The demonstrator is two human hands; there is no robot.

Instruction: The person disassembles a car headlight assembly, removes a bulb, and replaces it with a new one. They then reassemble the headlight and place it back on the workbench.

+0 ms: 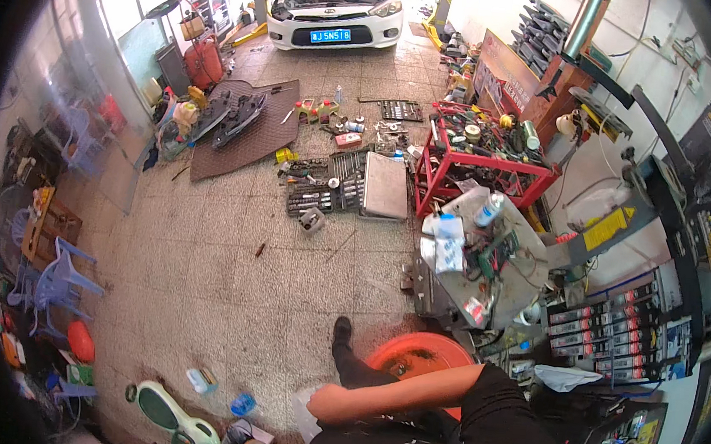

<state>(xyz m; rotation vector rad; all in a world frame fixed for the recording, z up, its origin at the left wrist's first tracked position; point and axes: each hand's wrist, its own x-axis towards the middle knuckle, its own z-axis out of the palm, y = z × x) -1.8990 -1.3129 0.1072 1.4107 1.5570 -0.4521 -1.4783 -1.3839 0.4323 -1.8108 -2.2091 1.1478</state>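
My right hand [327, 404] is at the lower middle, its forearm crossing in from the right over my dark clothing. The fingers look curled closed. Against them lies a pale, translucent sheet-like thing [305, 414], perhaps plastic; whether the hand grips it is unclear. My left hand is out of sight. Just beyond the forearm, an orange-red basin [420, 352] sits on the floor, with dark bits in its bottom. My leg, ending in a dark shoe [343, 331], stretches out left of the basin.
Right of the basin stands a metal workbench [521, 235] with a spray can; behind it is a red tool cart [485, 161]. An open socket set [333, 183] lies ahead on the tiles. A white car [339, 12] has its hood up. Blue plastic chairs [63, 282] stand left.
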